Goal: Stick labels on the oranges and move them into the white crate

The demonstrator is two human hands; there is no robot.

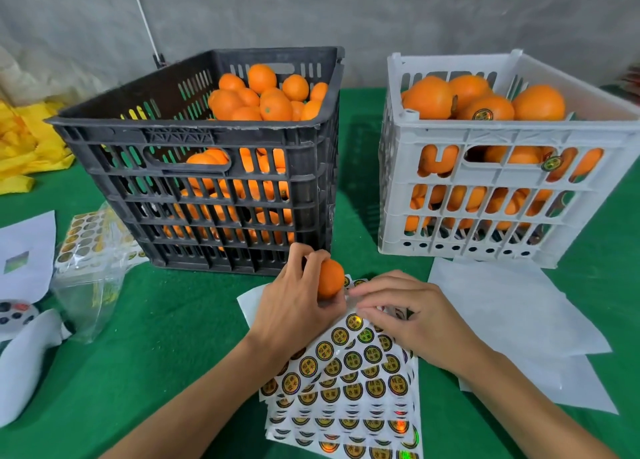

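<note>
Labels: round black-and-gold stickers on label sheets (349, 386) at 6 o'clock, Chinese print reading 精选水果 on some. Green felt table (166, 337), grey wall behind. Left hand (294, 306) gripping small orange (330, 278) just above the sheets, peel smooth, no sticker visible. Right hand (412, 316) fingers curled, pinching at top sheet edge. Black crate (194, 129) of oranges at 11 o'clock; white crate (485, 147) at 1 o'clock holding labelled oranges. Spare stickers in plastic bag (90, 250) at 9 o'clock.
</note>
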